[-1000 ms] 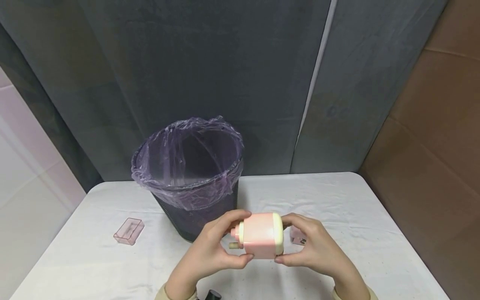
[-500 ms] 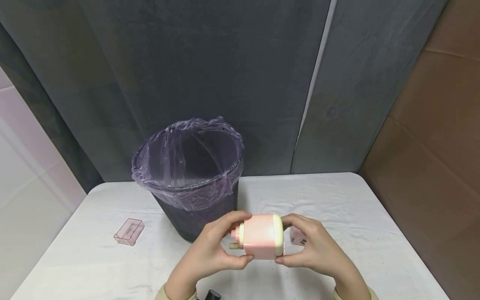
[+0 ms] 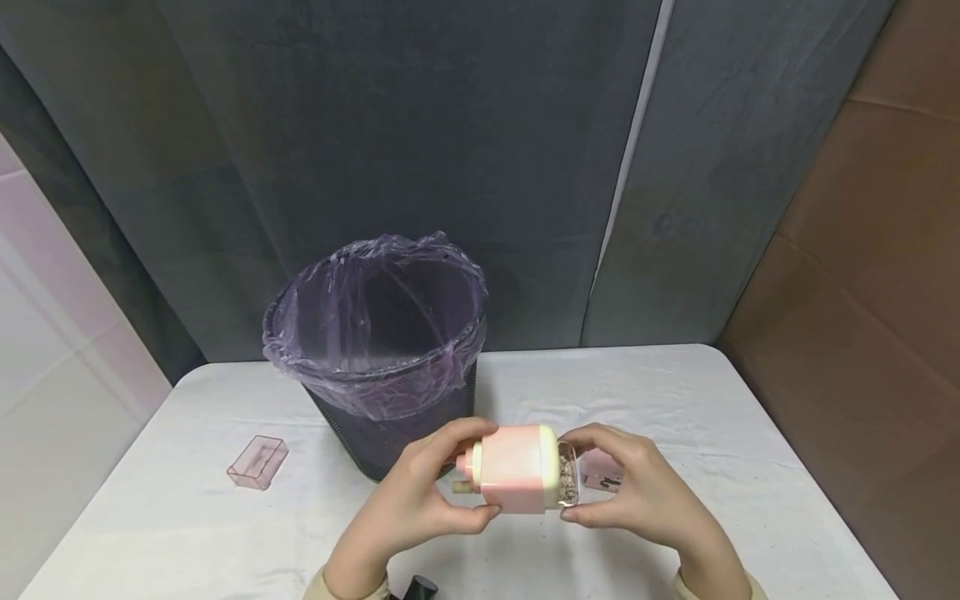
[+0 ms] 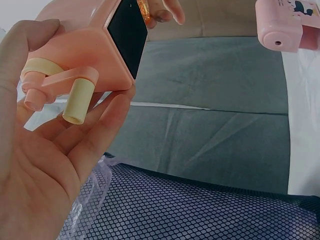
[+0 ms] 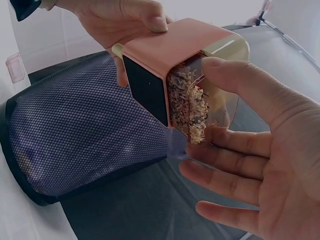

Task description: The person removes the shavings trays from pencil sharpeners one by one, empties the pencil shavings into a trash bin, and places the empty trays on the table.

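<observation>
A pink and cream crank pencil sharpener (image 3: pixel 512 469) is held up above the table in front of the bin. My left hand (image 3: pixel 416 492) grips its crank end between thumb and fingers; the cream-tipped crank handle (image 4: pixel 79 102) shows in the left wrist view. At the opposite end, my right hand (image 3: pixel 637 492) pinches the clear shavings drawer (image 3: pixel 569 477), which sticks partly out of the body. Curly wood shavings (image 5: pixel 196 112) fill the drawer in the right wrist view. The sharpener's bottom is a dark panel (image 5: pixel 145 90).
A black mesh wastebasket (image 3: pixel 420 429) lined with a purple plastic bag (image 3: pixel 375 396) stands behind the hands. A small clear pink box (image 3: pixel 258 462) lies at left on the white-covered table (image 3: pixel 720 433). A pink printed item (image 4: pixel 280 25) is partly hidden behind my right hand.
The shavings drawer has slid partway out of the sharpener, exposing shavings. My right hand has shifted slightly right with it, while my left hand and the sharpener have moved slightly left.
</observation>
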### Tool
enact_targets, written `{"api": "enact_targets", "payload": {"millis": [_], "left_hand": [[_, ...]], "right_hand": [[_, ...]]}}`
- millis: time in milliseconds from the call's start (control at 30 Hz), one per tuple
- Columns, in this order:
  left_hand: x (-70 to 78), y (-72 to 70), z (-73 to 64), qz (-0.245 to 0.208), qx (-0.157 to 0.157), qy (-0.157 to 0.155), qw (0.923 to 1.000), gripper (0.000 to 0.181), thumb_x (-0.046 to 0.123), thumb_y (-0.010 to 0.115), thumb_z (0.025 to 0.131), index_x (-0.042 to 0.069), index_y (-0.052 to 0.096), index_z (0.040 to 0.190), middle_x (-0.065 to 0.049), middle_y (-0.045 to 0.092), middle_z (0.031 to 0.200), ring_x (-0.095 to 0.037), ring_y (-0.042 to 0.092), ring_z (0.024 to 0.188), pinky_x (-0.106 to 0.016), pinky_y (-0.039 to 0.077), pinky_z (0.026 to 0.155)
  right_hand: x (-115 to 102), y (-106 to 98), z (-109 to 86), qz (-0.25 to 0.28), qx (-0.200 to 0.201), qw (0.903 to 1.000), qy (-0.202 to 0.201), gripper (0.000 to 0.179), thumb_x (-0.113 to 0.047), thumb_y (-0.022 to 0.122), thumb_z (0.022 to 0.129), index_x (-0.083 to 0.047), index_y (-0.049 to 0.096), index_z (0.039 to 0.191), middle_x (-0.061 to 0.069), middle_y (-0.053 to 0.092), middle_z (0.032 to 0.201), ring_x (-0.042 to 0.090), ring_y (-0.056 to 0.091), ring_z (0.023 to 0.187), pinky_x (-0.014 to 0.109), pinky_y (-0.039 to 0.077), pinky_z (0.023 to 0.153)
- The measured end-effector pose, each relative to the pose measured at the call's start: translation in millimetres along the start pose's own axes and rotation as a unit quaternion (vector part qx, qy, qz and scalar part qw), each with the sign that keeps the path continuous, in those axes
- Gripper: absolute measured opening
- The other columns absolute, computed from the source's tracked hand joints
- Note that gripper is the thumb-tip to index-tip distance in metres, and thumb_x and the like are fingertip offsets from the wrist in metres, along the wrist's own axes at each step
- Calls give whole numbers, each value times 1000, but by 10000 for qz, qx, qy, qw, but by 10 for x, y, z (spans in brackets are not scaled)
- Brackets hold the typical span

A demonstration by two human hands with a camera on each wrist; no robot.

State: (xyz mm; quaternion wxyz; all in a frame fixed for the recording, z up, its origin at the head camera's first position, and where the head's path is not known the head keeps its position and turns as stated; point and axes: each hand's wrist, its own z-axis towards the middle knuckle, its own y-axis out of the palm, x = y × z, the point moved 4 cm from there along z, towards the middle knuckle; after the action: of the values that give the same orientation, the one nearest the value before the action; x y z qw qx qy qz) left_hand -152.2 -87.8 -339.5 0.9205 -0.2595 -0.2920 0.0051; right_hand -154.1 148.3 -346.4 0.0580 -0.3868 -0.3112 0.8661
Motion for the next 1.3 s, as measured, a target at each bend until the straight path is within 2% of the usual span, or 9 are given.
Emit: {"api": "enact_targets", "payload": {"millis": [133, 400, 800, 1300], "left_hand": [[-15, -22, -4, 88, -13, -59, 9999, 76, 2, 83, 61, 7, 49, 128, 0, 62, 99, -11, 58, 82, -25, 53, 73], [-88, -124, -38, 288, 2, -414, 9987, 77, 1, 83, 62, 9, 47, 129, -2, 63, 104, -12, 60, 84, -26, 54, 72], [-166, -100, -47, 433, 36, -645, 9970, 74, 5, 85, 63, 12, 48, 127, 3, 63, 103, -11, 61, 85, -29, 54, 72], [-376, 32, -342, 1164, -196, -1194, 9858, 74, 16, 88, 62, 15, 49, 124, 6, 65, 104, -7, 62, 88, -28, 53, 74]], "right_hand": [[16, -33, -7, -27, -7, 10000, 32, 58, -18, 90, 64, -16, 62, 115, -6, 65, 105, 14, 62, 94, 30, 54, 74], [82, -160, -55, -294, 280, 9992, 31, 58, -14, 89, 61, -15, 63, 112, -7, 64, 98, 12, 60, 90, 23, 45, 83], [105, -256, -79, -487, 326, 9981, 197, 59, -16, 89, 63, -16, 63, 115, -9, 65, 104, 12, 60, 92, 21, 44, 87], [133, -272, -84, -378, 225, 9986, 304, 56, -19, 89, 66, -18, 62, 115, -11, 64, 105, 9, 60, 94, 26, 45, 87]]}}
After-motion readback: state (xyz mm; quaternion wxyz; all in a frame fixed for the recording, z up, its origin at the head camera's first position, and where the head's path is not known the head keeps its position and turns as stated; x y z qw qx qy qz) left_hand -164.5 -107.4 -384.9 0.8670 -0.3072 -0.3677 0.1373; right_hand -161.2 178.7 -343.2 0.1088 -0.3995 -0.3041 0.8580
